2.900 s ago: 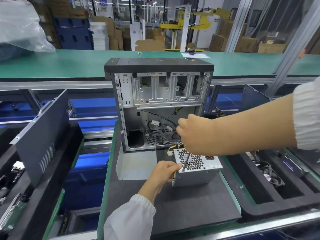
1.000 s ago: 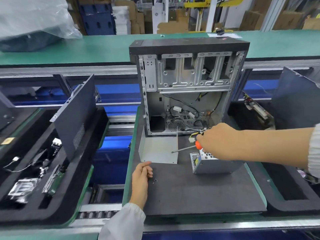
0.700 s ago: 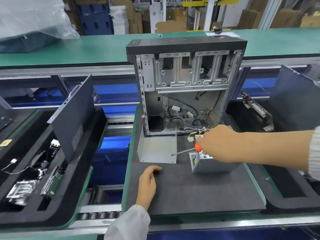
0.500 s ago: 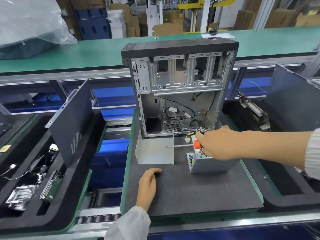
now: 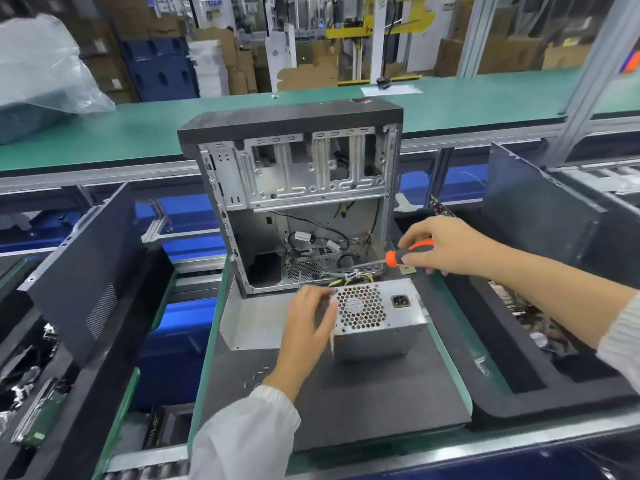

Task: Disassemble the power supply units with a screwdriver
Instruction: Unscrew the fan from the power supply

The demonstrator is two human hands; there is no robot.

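A silver power supply unit (image 5: 379, 322) with a honeycomb fan grille sits on the dark foam mat (image 5: 363, 403), its wires running into the open computer case (image 5: 298, 202) behind it. My left hand (image 5: 308, 327) is at the unit's left end, fingers spread and blurred, touching its top left corner. My right hand (image 5: 446, 245) grips an orange-and-black screwdriver (image 5: 401, 256) above and behind the unit, shaft pointing left toward the case's wires.
A loose grey metal plate (image 5: 256, 320) stands left of the unit. A few small screws (image 5: 258, 374) lie on the mat near my left wrist. Black foam trays with removed parts flank the mat, each with a dark side panel (image 5: 86, 275) leaning in it.
My left hand has moved from the mat's front edge up to the unit's left end. My right hand has lifted off the unit with the screwdriver, uncovering the grille.
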